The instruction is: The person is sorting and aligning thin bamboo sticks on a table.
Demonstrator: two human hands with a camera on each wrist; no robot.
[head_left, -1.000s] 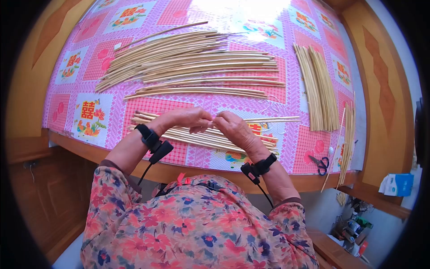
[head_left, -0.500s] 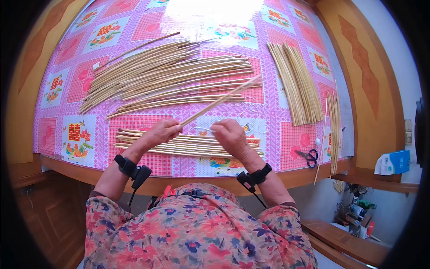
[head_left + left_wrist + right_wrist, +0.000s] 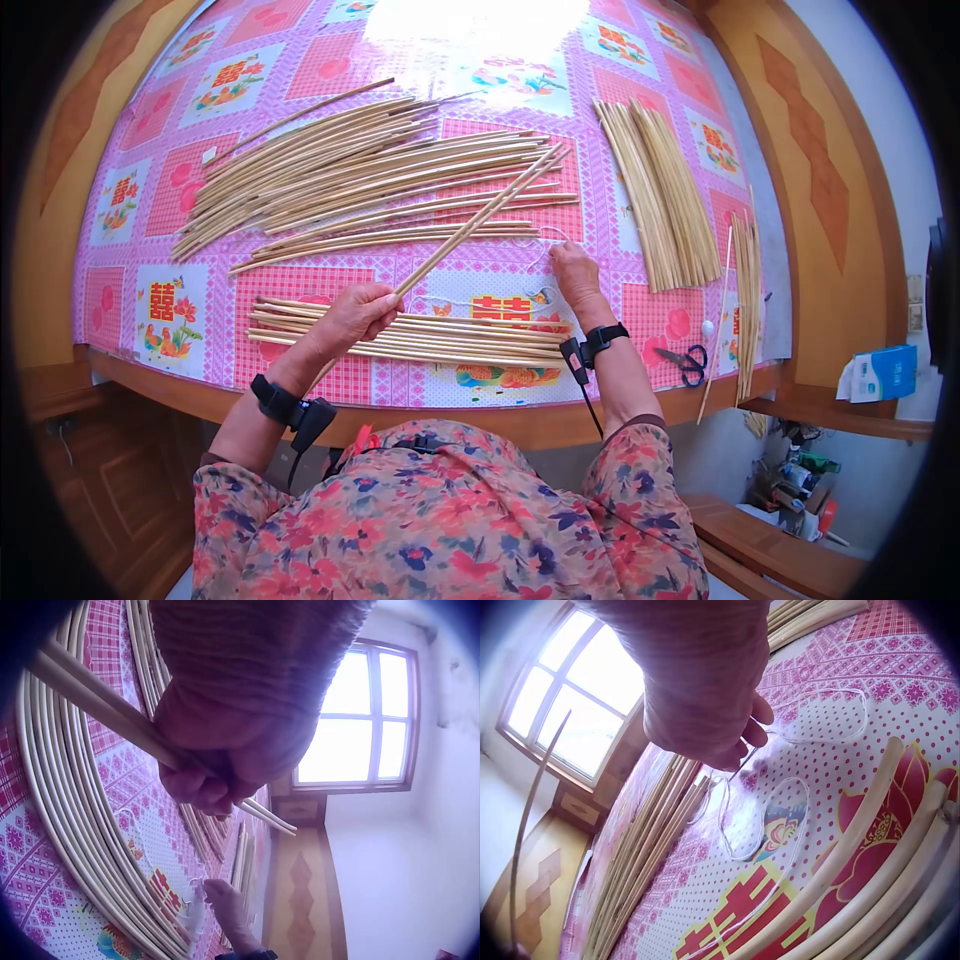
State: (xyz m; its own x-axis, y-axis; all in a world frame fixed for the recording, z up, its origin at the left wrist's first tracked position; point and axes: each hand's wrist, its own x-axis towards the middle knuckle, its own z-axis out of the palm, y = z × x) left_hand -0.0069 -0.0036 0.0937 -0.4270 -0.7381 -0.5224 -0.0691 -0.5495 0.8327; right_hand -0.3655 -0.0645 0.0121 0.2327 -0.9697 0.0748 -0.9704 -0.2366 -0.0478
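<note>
My left hand (image 3: 360,312) grips two thin pale stalks (image 3: 480,215) near their lower part, and they slant up to the right over the table. In the left wrist view the fingers curl round this pair of stalks (image 3: 97,701). Out to the right, my right hand (image 3: 575,272) pinches a thin needle (image 3: 742,763) between thumb and fingers. White thread (image 3: 806,802) lies in loose loops on the cloth beneath that hand. A flat row of stalks (image 3: 420,340) lies side by side in front of me, partly behind the left hand and forearm.
Loose stalks (image 3: 370,175) spread across the table's middle. Two thick bundles (image 3: 660,200) lie at the right, with a thinner bundle (image 3: 746,300) nearer the edge. Scissors (image 3: 690,365) and a small white ball (image 3: 708,328) rest beside it. A patterned cloth (image 3: 330,385) covers the table.
The hands, close together before, have come apart. My left hand has moved left and holds the two stalks at a slant; my right hand has moved right and away from me.
</note>
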